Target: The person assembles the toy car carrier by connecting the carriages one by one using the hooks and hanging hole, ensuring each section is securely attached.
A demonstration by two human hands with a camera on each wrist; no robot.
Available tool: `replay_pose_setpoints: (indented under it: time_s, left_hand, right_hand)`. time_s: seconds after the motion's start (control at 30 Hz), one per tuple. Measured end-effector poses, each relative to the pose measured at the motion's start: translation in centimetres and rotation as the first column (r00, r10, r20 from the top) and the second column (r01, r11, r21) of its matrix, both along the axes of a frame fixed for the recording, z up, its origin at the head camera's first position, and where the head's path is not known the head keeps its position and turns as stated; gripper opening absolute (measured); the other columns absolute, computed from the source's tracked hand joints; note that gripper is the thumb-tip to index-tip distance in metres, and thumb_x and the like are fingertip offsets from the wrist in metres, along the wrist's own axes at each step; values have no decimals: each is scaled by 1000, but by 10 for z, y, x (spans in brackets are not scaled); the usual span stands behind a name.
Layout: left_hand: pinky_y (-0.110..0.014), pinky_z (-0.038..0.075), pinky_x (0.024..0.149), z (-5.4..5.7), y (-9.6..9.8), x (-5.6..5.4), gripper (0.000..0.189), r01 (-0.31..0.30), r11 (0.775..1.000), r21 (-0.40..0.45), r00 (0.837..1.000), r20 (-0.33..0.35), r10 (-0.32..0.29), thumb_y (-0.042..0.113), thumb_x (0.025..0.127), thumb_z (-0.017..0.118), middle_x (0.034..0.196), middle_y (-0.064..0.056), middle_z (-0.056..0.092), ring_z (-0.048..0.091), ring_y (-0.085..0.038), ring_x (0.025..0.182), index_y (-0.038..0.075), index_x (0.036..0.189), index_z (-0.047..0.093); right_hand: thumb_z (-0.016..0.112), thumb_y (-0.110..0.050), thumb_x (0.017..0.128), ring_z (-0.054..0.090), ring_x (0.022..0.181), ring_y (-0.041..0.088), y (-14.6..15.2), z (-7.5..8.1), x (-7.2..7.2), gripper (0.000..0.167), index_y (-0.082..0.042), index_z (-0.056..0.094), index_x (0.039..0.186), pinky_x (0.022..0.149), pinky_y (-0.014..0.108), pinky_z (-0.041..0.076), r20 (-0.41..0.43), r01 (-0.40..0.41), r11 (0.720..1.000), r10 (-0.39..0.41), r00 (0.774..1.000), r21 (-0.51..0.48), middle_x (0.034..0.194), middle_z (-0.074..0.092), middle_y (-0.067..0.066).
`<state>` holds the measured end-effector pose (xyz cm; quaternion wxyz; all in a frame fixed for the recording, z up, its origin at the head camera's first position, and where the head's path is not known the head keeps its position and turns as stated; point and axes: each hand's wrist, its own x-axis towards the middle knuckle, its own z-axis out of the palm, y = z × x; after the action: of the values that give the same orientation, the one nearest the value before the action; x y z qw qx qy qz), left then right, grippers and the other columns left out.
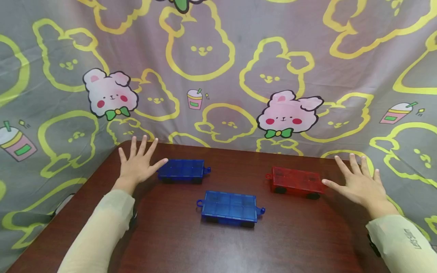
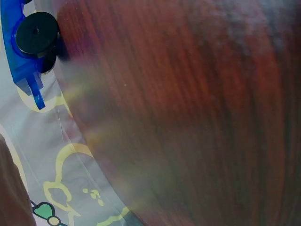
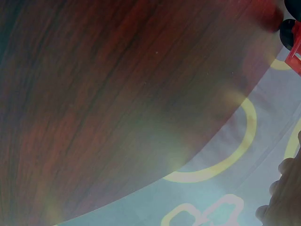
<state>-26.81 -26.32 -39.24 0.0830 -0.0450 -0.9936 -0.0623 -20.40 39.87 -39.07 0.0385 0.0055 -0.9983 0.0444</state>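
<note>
Outstretched, the left hand [image 1: 137, 167] is holding its fingers spread wide, thumb lying at the corner of a dark blue wagon [image 1: 182, 169]; the right hand [image 1: 363, 188] is also splaying its fingers, thumb pointing at the end of a red wagon [image 1: 296, 180]; contact is impossible to tell; a lighter blue wagon [image 1: 229, 206] is standing on the brown table [image 1: 184, 250] between the hands
</note>
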Motion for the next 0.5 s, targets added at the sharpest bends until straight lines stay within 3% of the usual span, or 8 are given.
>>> replay_pose_setpoints:
  time_s: [0.5]
  left_hand:
    - [-75,-20,108,-4,-3,10,94,27,1000,-6,1000,13,-27,81,88,31,168,-13,-7,-22,-42,151,30,161,2]
  right_hand:
    - [47,-75,88,-21,144,56,-3,-7,6,102,-20,0,161,100,85,-3,-9,-23,1000,23,1000,-18,160,-9,34]
